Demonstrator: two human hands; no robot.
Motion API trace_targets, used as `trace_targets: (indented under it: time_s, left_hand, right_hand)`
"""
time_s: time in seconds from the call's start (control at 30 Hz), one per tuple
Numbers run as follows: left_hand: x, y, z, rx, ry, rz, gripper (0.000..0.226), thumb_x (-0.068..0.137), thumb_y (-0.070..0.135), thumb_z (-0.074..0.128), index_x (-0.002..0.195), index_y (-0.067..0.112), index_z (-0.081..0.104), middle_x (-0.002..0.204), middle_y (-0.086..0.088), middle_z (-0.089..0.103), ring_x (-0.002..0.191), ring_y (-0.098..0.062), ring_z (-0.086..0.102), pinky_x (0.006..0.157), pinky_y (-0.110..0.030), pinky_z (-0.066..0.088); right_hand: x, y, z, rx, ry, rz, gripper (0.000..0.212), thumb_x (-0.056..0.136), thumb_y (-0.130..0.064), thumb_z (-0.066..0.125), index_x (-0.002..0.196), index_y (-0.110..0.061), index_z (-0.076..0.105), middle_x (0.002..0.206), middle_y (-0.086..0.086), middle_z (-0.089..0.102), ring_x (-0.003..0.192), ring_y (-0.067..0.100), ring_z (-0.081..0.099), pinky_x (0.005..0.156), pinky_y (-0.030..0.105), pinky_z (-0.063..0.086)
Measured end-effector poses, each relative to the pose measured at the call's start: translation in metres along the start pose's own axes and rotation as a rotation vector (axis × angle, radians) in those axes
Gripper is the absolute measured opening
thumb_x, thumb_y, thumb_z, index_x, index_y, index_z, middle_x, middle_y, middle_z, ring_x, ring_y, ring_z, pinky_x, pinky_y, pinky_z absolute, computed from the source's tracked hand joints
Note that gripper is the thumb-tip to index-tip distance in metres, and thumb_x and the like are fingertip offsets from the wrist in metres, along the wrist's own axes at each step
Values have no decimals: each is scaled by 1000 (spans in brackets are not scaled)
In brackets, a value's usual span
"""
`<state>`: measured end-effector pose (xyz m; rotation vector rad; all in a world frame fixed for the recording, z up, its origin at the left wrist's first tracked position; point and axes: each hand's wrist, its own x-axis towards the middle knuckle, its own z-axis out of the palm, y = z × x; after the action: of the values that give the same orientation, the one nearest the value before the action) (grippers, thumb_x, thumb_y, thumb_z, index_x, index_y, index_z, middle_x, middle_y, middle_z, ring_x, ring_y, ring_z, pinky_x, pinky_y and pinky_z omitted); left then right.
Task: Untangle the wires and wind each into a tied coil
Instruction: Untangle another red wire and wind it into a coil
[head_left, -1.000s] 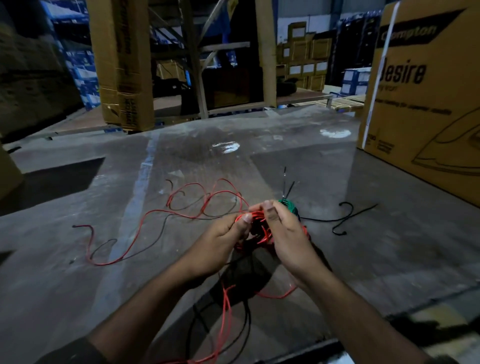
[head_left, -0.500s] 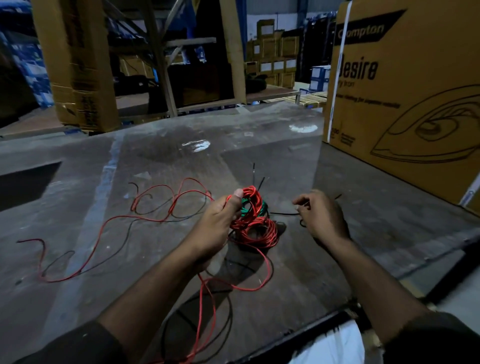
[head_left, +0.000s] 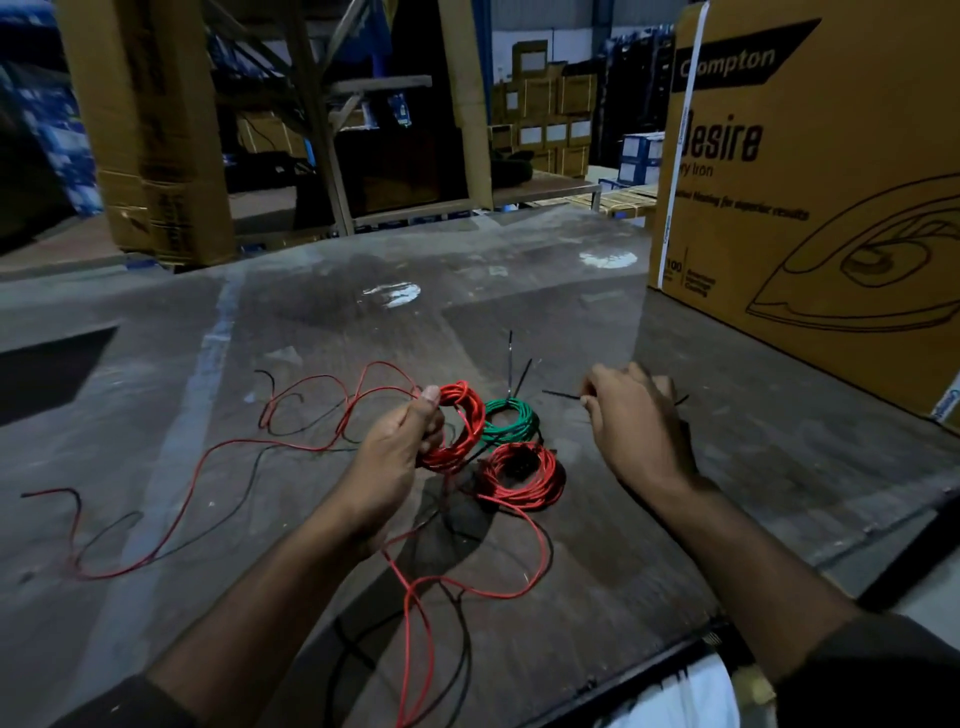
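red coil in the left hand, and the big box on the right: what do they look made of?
Red coil: thin wire in smooth, slightly glossy red sheathing, probably plastic; it bends into tight loops. Core not visible.
Box: matte brown corrugated-looking cardboard with dark printed lettering and an iron outline.

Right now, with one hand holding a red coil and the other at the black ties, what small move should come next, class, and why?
Probably bring the thin black tie pinched by the right hand across to the red wire coil gripped in the left hand and loop it round. That coil looks wound but shows no tie, while the green wire coil already lies on the grey tabletop.
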<state>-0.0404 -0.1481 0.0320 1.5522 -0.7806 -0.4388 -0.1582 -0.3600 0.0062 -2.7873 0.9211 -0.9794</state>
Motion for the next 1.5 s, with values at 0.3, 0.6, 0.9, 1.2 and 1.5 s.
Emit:
trace_targets:
  time_s: [0.3,0.6,0.9,1.2,1.5]
  left_hand:
    - [-7,5,-54,-183,247,-30,32,102,40,43,77,20,43,63,7,33,64,-13,35,78,-38,35]
    - [-15,-18,-104,-83,451,23,40,101,49,39,82,17,53,71,6,49,71,-10,48,78,-35,42]
    - [-15,-29,-132,-23,801,83,62,97,66,27,56,23,42,53,-7,41,51,-20,41,52,-34,36]
    - [-12,-40,-132,96,784,142,90,88,80,25,74,-2,59,76,-26,63,66,-36,62,64,-54,52]
    - [-9,-42,-134,76,809,110,61,89,53,41,64,-2,50,62,-25,54,54,-31,52,55,-51,46]
  right_hand:
    - [4,-75,-38,346,124,-261,11,102,-21,44,102,-13,51,90,1,53,72,21,53,60,37,43]
    - [-3,-193,-28,890,-347,-186,27,101,-14,48,98,-32,67,99,-10,44,82,-3,52,73,8,41]
    - [-27,-248,24,1465,-741,565,6,90,4,61,90,0,65,73,11,58,50,9,54,47,22,50]
    - [-26,-273,19,1812,-794,863,13,85,3,67,86,-6,57,53,4,62,45,8,60,49,18,51]
    - [-31,-286,19,1982,-632,896,27,83,5,68,74,-12,48,59,9,65,47,11,60,46,18,53]
